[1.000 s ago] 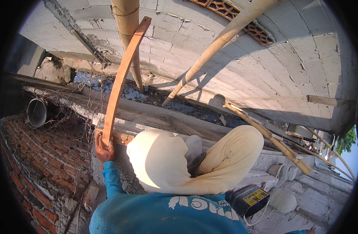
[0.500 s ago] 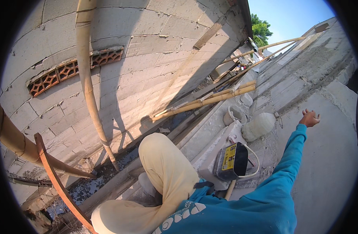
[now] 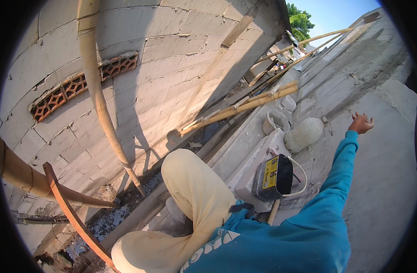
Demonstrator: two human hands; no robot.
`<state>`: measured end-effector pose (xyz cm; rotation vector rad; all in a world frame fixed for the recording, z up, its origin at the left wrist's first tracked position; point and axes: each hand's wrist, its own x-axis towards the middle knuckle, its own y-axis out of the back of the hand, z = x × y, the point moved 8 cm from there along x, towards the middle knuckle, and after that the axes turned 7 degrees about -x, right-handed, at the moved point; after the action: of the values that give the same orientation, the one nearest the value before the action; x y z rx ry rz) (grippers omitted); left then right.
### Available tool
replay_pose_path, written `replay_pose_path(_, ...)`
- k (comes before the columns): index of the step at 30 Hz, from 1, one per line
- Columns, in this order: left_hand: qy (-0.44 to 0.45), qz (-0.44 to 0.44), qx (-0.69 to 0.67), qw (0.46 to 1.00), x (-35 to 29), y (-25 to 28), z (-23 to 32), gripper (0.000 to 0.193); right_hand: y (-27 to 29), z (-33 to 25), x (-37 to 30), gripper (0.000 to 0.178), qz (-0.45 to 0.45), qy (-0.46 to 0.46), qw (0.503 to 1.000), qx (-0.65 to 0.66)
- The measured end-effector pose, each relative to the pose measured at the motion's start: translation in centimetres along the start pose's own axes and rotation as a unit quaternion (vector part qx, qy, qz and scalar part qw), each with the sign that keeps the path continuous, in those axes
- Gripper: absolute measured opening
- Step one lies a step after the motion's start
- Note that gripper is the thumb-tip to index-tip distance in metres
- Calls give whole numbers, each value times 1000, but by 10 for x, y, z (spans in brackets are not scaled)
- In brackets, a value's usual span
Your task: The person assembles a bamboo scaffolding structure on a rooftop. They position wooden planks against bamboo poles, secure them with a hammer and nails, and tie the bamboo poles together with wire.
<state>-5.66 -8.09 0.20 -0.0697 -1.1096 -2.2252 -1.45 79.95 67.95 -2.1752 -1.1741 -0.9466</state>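
My right hand [image 3: 361,123] reaches far to the right on an outstretched arm in a blue sleeve [image 3: 331,182]. It is over or against the smooth grey plastered surface [image 3: 381,159]; whether it touches I cannot tell. Its fingers are loosely bent and apart, with nothing seen in them. Nearest to it lies a cloudy, dust-covered plastic jug [image 3: 304,134] with a wire loop at its neck. A black tub [image 3: 283,175] with a yellow label and a pale handle sits closer to my body on a pale block [image 3: 247,186]. My left hand is out of the picture.
My bent leg [image 3: 195,182] is beside a narrow trench [image 3: 101,223] with dark water. A block wall [image 3: 172,68] rises left, with upright bamboo poles [image 3: 101,100] before it. More bamboo [image 3: 245,108] lies ahead, near a grey bucket [image 3: 276,122]. A curved wooden strip [image 3: 74,218] stands lower left.
The view has tilted slightly, shifting the tub and jug a little to the right in the picture. My right arm stays stretched out, its hand slightly higher in the picture.
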Motion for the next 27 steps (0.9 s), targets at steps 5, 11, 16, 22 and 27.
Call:
replay_pose_path(5,12,-1,2,1000,-1,7,-5,41,-13,32,-21,54,-4,-11,1000,5)
replay_pose_path(11,24,1,5,1000,-4,12,-7,41,-17,49,-26,55,-29,-38,999,4)
replay_pose_path(16,42,2,8,999,-13,19,-15,41,-21,38,-35,50,-34,-11,999,9)
replay_pose_path(22,72,5,5,997,-33,39,-21,41,-40,55,-39,51,-74,-7,996,42)
replay_pose_path(27,122,32,5,992,-60,58,4,41,-52,77,-31,61,-108,-26,989,93)
